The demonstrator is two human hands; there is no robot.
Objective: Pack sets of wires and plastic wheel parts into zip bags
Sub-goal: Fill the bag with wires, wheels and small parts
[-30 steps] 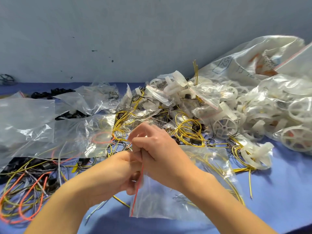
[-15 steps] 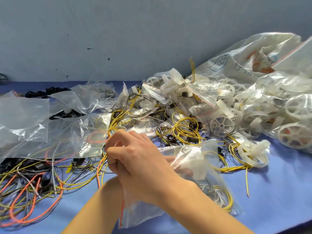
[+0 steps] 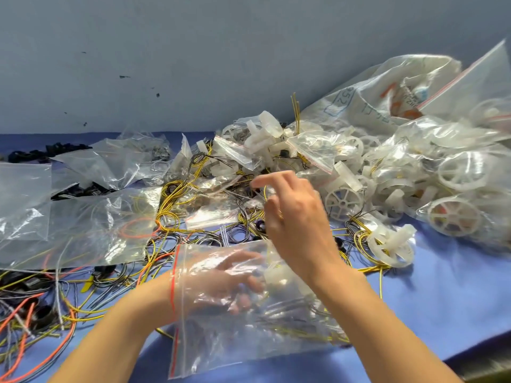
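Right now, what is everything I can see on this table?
zip bag: one, clear with red seal strip, front centre, wires and a white part inside
loose wires: many, yellow, orange, black, grey, spread left and centre
plastic wheel parts: many, white, heaped right, some bagged
clear bags: several, transparent, left
black parts: a few, black, back left
sack: one, white, printed, back right
table cover: one, blue, under everything
wall: one, grey, behind
left hand: one, inside the zip bag
right hand: one, above the wire heap, fingers loose
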